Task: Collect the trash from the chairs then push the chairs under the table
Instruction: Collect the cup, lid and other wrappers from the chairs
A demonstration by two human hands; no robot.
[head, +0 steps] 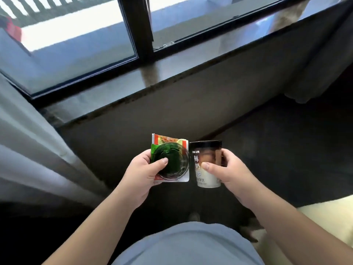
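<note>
Two wrappers (pixel 168 144) half-hidden behind lid (pixel 174 165).

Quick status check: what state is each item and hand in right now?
left hand: gripping round clear lid and wrappers
clear lid: held against snack wrapper
right hand: gripping coffee cup
coffee cup: upright, lidded, off any surface
window: shut

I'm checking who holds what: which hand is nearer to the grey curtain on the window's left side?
Left. The left hand, gripping the snack wrapper and clear lid, is closer to the grey curtain. The right hand, holding the coffee cup, sits farther away.
</note>
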